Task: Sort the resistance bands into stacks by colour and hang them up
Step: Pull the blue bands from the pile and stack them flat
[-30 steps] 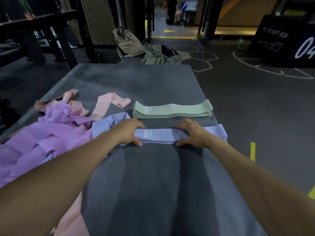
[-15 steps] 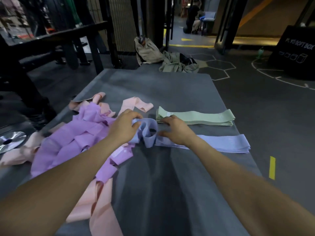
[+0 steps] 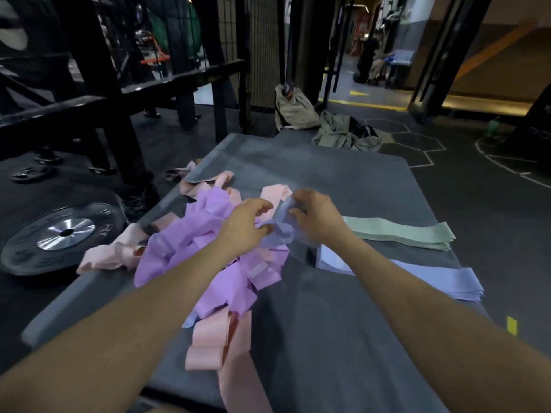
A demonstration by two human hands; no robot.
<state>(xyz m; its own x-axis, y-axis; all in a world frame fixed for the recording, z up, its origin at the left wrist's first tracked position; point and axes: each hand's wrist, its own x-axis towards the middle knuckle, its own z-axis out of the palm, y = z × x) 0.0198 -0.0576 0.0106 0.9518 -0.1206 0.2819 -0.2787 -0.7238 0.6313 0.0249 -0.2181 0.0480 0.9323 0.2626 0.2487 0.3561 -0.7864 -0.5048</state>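
Pinched between the fingers (image 3: 293, 211) of the right hand (image 3: 316, 217), a pale blue band (image 3: 278, 231) is held up just above the worktop (image 3: 328, 323), its shape smeared by motion blur. The lower fold of the same band is gripped by the curled fingers of the left hand (image 3: 244, 225), so that the strip is stretched between the two hands, which are close together.

Beneath and to the left of the hands, a loose heap of purple bands (image 3: 190, 254) is spread over the middle of the worktop. Pink bands (image 3: 107, 257) are tangled around that heap: some are draped over the left edge, some lie at its far side, and a curled bunch is seen at the near side, trailing toward the front edge.

To the right of the hands, two sorted stacks are laid flat and side by side. The green stack (image 3: 405, 234) is set farther away, and the blue stack (image 3: 432, 278) is set nearer, close to the right edge. The two stacks are kept apart by a strip of bare grey surface.

On the floor to the left, a black weight plate (image 3: 59, 234) with a silver hub is seen. Beyond the far end of the worktop, a beige bag (image 3: 293, 110) and a heap of clothing (image 3: 343, 134) are placed.
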